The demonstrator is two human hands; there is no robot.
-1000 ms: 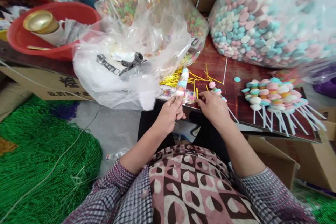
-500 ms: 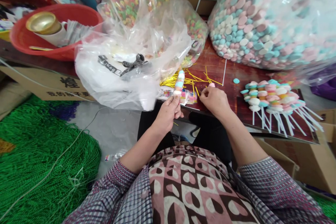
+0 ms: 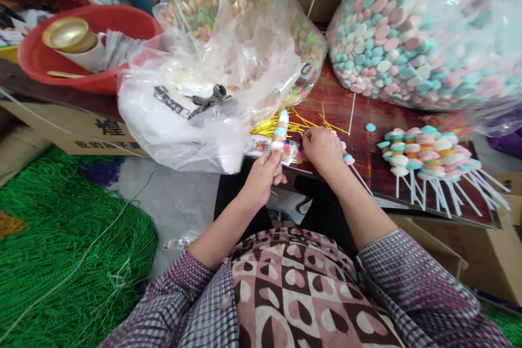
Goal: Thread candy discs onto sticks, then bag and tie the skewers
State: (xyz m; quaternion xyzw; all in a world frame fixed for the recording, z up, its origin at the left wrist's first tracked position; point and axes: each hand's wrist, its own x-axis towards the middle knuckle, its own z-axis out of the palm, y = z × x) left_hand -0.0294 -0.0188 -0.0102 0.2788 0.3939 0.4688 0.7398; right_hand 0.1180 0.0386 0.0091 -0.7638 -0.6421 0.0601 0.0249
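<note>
Upright in my left hand [image 3: 264, 174] is a marshmallow skewer [image 3: 280, 129] of stacked white, blue and orange-pink pieces, pinched near its lower end. Over the table's front part, my right hand [image 3: 324, 148] has its fingers bent together beside the gold twist ties [image 3: 269, 126]; what they hold, if anything, is hidden. Another marshmallow skewer [image 3: 348, 159] lies partly covered by my right hand, its white stick pointing toward the table's front edge. Small printed clear packets [image 3: 293, 149] lie between my hands.
A pile of marshmallow skewers [image 3: 436, 155] lies to the right, near a loose blue marshmallow [image 3: 370, 127]. Behind stand a big bag of marshmallows [image 3: 391, 49] and a bag of colourful candies [image 3: 244, 5]. A crumpled plastic bag [image 3: 163, 119] and a red basin [image 3: 32, 60] are left.
My right hand has shifted left and slightly up toward the gold ties, uncovering part of the skewer lying at its right. My left hand keeps its skewer almost still.
</note>
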